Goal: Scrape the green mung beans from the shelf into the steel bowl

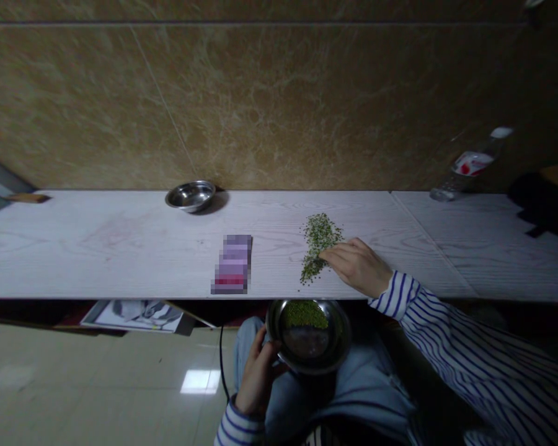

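Observation:
My left hand (256, 371) grips the left rim of a steel bowl (307, 359), its thumb over the edge. The bowl is just below the table's front edge, above my lap. Inside, small green beans (307, 314), which look like mung beans, gather toward its far side. More green beans (323, 229) lie scattered in a patch on the table. My right hand (357, 266) reaches the right side of that patch, with fingers pressed together and fingertips down among the beans. Whatever is between those fingertips is hidden.
A second steel bowl (191, 197) stands near the wall. A pixelated purple, flat rectangular item (232, 264) lies left of the beans. A plastic bottle (469, 164) and a dark item (546, 201) are at right. An open drawer (134, 314) is below the tabletop.

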Available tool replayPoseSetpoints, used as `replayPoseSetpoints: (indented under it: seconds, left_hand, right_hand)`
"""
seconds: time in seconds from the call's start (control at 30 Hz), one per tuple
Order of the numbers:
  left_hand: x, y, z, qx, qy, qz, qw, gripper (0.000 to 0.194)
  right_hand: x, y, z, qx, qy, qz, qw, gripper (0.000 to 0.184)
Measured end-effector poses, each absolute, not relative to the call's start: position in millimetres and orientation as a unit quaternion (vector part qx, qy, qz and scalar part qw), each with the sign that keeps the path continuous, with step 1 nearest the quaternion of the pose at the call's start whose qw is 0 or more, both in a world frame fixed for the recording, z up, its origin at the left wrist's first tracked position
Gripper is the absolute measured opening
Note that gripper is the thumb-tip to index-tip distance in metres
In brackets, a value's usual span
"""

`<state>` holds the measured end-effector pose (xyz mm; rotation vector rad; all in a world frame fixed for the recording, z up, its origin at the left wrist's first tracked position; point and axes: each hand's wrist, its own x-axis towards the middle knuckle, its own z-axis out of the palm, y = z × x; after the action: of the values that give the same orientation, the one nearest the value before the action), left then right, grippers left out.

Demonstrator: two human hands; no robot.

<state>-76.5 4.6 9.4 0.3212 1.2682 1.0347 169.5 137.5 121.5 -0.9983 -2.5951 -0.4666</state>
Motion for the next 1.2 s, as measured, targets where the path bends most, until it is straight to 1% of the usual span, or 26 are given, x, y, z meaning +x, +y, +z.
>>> replayPoseSetpoints:
  seconds: [0.1,0.23,0.57,0.7,0.9,1.03,1.2]
  left_hand:
    - [-76.3,4.4,12.4,0.142,0.564,0.462,0.669,0.067]
    - [-75.8,3.7,18.0,0.144,0.562,0.462,0.671,0.066]
    - [-73.4,5.4,26.3,0.146,0.55,0.455,0.685,0.07]
    - [-73.5,5.6,26.5,0.147,0.547,0.454,0.688,0.069]
    - [-74.2,4.9,26.9,0.14,0.546,0.452,0.691,0.071]
    - [-72.7,6.3,25.8,0.142,0.549,0.45,0.69,0.068]
    - [-71.2,7.7,25.7,0.138,0.559,0.446,0.685,0.067]
  right_hand:
    - [164.1,130.4,117.0,-0.376,-0.896,-0.173,0.16,0.025]
    - [156.1,123.2,112.7,-0.389,-0.896,-0.162,0.138,0.028]
    - [141.8,107.7,111.0,-0.356,-0.912,-0.146,0.138,0.026]
    - [145.6,102.1,112.5,-0.355,-0.909,-0.14,0.165,0.027]
    - [158.6,85.7,109.8,-0.421,-0.872,-0.104,0.229,0.028]
    - [155.4,73.9,108.1,-0.428,-0.869,-0.066,0.239,0.028]
    - [147.4,72.5,103.5,-0.427,-0.87,-0.056,0.24,0.031]
